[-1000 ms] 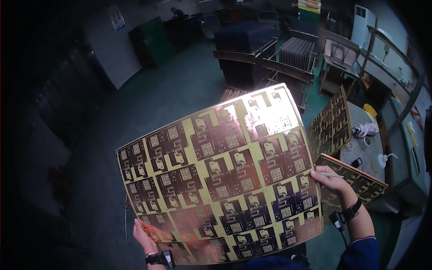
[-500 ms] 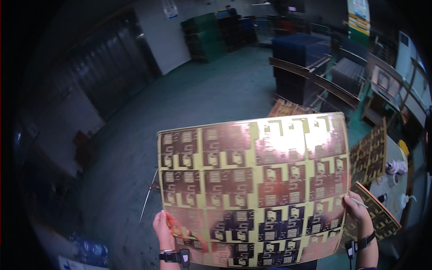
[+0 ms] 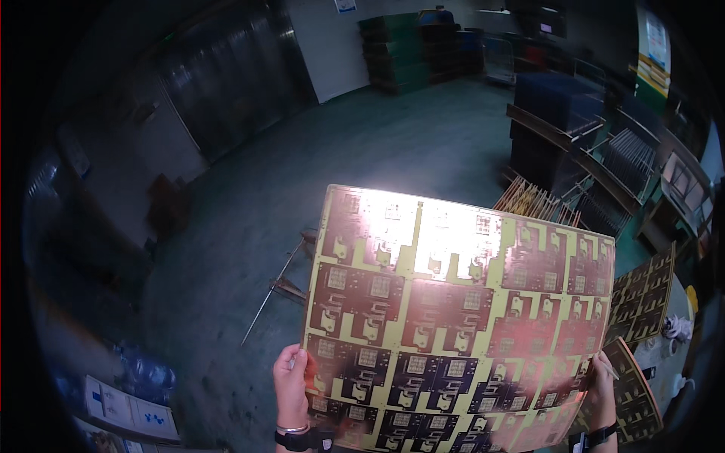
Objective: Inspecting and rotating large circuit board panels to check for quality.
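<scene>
A large copper-coloured circuit board panel [image 3: 447, 317] is held up in front of me, tilted, with a bright glare along its far edge. Rows of repeated circuit patterns cover it, divided by yellowish strips. My left hand [image 3: 290, 381] pinches its left edge low down, thumb on the face. The right edge is gripped by my right hand [image 3: 602, 389], whose fingers are partly hidden. A thin pale pen-like stick [image 3: 609, 368] also sticks out from that hand. Beyond it, similar panels [image 3: 643, 296] lean at a worktable, and another panel [image 3: 633, 396] lies close behind my right wrist.
A metal stand [image 3: 273, 291] with a long rod is on the floor, left of the panel. Racks of upright boards [image 3: 628, 155] and a tall dark stack [image 3: 557, 113] stand at far right. Water bottles [image 3: 147, 374] and white boxes [image 3: 124, 408] sit at lower left.
The view has swung left, so the surroundings appear farther right. The panel has turned, its far-right corner now lower than its far-left one, and the glare has moved left. Both hands keep their hold.
</scene>
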Tool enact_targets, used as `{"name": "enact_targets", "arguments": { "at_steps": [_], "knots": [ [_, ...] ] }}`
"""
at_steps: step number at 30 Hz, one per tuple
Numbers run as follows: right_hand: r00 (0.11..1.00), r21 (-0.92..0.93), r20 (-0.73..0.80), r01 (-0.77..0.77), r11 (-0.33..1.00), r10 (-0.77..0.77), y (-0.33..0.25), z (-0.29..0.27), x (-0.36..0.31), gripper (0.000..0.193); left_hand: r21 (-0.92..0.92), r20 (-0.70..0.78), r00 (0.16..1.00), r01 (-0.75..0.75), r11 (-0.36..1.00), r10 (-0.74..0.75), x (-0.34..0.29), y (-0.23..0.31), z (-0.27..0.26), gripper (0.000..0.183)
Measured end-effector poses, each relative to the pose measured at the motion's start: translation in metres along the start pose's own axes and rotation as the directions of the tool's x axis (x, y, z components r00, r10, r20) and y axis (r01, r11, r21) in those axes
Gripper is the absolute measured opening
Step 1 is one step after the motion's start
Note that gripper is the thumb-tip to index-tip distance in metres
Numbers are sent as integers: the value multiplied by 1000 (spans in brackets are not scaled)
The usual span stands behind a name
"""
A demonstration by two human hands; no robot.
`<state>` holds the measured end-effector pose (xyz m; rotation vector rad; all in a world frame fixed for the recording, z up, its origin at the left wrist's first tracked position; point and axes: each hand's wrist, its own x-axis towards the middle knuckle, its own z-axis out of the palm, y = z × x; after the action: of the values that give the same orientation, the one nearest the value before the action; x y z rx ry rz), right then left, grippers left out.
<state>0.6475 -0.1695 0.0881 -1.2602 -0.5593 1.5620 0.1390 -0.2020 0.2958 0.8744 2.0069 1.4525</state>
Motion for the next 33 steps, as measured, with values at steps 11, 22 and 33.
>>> {"name": "enact_targets", "arguments": {
  "at_steps": [11, 22, 33],
  "knots": [
    [996, 84, 6, 91, 992, -92, 23, 3, 2, 16, -52, 22, 1000, 11, 999, -10, -9, 11, -2, 12],
    [994, 107, -90, 74, 992, -64, 27, 12, 7, 12, -36, 27, 998, -55, 998, 56, -5, 9, 1, 14],
    [993, 74, -29, 119, 990, -117, 27, 10, 8, 18, -35, 9, 1000, -15, 999, 15, -4, 4, 1, 13]
  ]
}}
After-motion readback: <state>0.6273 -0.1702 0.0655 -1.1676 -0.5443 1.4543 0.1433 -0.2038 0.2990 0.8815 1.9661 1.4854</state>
